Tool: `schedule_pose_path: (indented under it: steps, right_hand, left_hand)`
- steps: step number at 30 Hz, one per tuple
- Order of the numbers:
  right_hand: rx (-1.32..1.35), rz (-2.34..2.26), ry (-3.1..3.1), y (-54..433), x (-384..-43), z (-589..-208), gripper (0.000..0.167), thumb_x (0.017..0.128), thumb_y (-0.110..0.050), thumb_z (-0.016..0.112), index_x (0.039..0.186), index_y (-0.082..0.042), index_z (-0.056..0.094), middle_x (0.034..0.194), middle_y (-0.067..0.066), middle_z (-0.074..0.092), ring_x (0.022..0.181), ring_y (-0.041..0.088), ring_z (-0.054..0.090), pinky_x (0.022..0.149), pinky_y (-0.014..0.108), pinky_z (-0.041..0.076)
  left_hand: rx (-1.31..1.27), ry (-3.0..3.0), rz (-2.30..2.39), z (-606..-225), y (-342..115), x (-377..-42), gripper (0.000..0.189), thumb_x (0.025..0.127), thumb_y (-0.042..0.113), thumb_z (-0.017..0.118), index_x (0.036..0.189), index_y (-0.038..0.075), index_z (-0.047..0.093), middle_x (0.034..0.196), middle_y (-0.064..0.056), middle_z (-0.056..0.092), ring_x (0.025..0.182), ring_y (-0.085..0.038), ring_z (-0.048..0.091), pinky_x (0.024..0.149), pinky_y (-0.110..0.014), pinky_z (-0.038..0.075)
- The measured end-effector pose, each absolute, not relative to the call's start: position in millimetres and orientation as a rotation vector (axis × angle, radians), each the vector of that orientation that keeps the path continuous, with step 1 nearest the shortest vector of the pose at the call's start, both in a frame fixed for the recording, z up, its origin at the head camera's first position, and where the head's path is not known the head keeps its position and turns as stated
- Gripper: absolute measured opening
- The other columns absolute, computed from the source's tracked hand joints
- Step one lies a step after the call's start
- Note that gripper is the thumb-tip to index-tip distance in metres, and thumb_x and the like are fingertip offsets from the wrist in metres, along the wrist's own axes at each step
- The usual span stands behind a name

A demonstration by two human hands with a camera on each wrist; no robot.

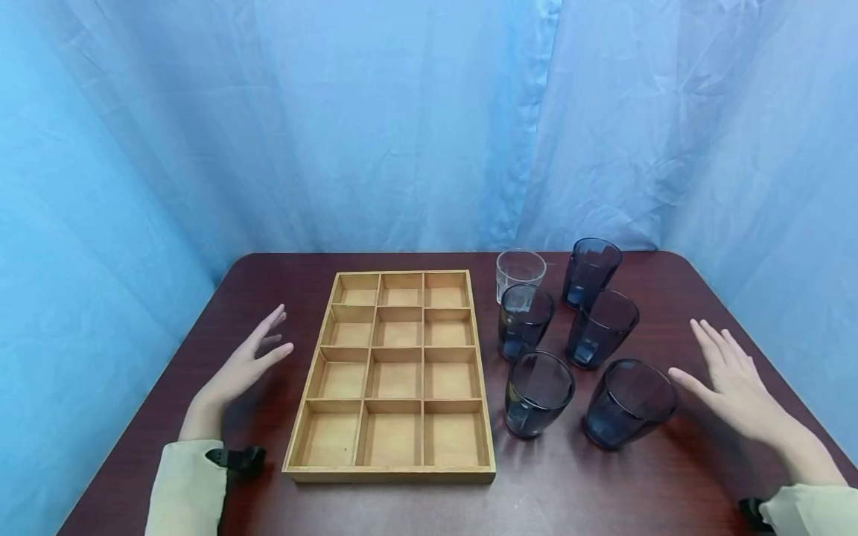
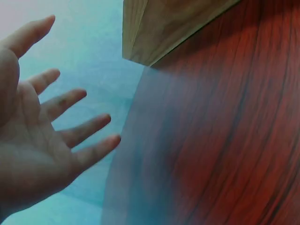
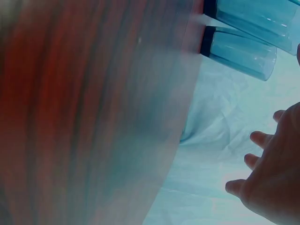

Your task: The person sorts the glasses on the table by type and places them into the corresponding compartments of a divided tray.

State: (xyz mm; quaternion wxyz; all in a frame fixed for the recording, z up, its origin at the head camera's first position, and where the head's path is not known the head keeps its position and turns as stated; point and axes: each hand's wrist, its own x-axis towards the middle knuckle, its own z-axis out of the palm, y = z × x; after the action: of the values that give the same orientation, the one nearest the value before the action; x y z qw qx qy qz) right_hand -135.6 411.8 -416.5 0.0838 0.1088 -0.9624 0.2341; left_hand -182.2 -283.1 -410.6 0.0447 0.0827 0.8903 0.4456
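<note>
My left hand (image 1: 240, 372) hovers above the table to the left of a wooden tray (image 1: 288, 465) split into several square compartments. Its fingers are spread and hold nothing, as the left wrist view shows of the hand (image 2: 42, 126) too. On the right, my right hand (image 1: 733, 387) is held over the table with fingers extended and nothing in them. Nearest to it stands a dark blue glass (image 1: 620, 420). More dark blue glasses stand beyond, among them one glass (image 1: 532, 417) beside the tray. A clear glass (image 1: 507, 289) stands at the back, partly hidden by a blue one.
The dark red-brown wooden table (image 1: 570, 491) has rounded far corners. Light blue curtains (image 1: 402, 134) hang behind it and on both sides. The glasses stand close together between the tray and my right hand. Black straps (image 1: 234, 459) sit at both wrists.
</note>
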Motion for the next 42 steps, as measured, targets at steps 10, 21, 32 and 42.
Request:
schedule_pose_path:
  steps: [10, 21, 32, 42]
  right_hand:
    - [0.386, 0.900, -2.888, 405, -131, -418, 0.079, 0.101, -0.022, 0.048, 0.157, -0.017, -0.007, 0.161, 0.024, -0.006, 0.147, 0.037, -0.022, 0.109, 0.066, -0.021]
    - [0.425, 1.084, -2.855, 391, -122, -415, 0.074, 0.103, -0.016, 0.042, 0.156, -0.030, -0.008, 0.164, 0.008, -0.007, 0.143, -0.007, -0.013, 0.118, 0.036, -0.014]
    - [0.583, 1.213, -2.716, 379, -118, -412, 0.069, 0.102, -0.001, 0.038, 0.158, -0.019, 0.002, 0.156, -0.025, 0.015, 0.139, -0.017, 0.008, 0.098, -0.003, 0.014]
    - [0.609, 1.326, -2.697, 371, -112, -411, 0.063, 0.103, 0.000, 0.029, 0.158, -0.017, 0.004, 0.156, -0.013, 0.024, 0.137, -0.016, 0.017, 0.090, 0.003, 0.024]
  left_hand:
    - [0.450, 2.385, 1.609, -429, -282, -188, 0.072, 0.101, 0.015, 0.052, 0.158, 0.027, 0.009, 0.159, -0.022, 0.018, 0.137, -0.050, 0.034, 0.097, -0.031, 0.051]
    - [0.443, 2.247, 1.641, -436, -275, -189, 0.073, 0.098, 0.017, 0.057, 0.157, 0.025, 0.014, 0.160, -0.021, 0.016, 0.136, -0.052, 0.035, 0.095, -0.043, 0.053]
    - [0.448, 2.168, 1.664, -437, -275, -189, 0.075, 0.096, 0.012, 0.060, 0.157, 0.013, 0.016, 0.160, -0.022, 0.015, 0.136, -0.052, 0.035, 0.091, -0.030, 0.054]
    - [0.429, 2.238, 1.578, -436, -270, -191, 0.075, 0.093, 0.015, 0.064, 0.156, 0.016, 0.023, 0.159, -0.020, 0.020, 0.133, -0.050, 0.040, 0.092, -0.034, 0.054]
